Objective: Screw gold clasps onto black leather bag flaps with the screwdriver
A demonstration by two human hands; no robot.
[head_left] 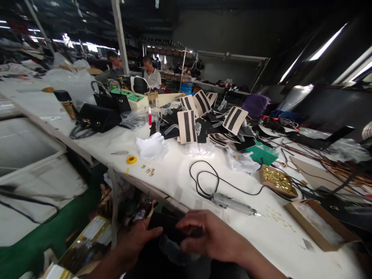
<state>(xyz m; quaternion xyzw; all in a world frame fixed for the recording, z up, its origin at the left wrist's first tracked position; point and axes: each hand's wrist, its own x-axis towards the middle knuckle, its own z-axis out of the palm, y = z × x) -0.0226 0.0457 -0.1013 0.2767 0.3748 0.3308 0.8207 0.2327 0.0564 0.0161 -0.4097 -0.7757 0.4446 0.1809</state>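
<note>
At the bottom of the view, my left hand (142, 236) grips the edge of a black flat piece (164, 223), thumb on top. The piece is held low, just off the table's front edge. A clear plastic strip (171, 250) lies across it. Above the piece is my right hand (212, 234), its fingers bent and the thumb apart from them; the thumb is close to the plastic strip, and whether it touches cannot be made out. A grey electric screwdriver (234, 204) with a black cable lies on the white table beyond my right hand.
Small gold fittings (148, 170) and a yellow tape roll (131, 159) lie to the left. A box of gold hardware (277, 180) and an open cardboard box (316, 224) stand right. Striped cards (187, 126) lie behind, near black handbags (99, 116). Two people sit farther back.
</note>
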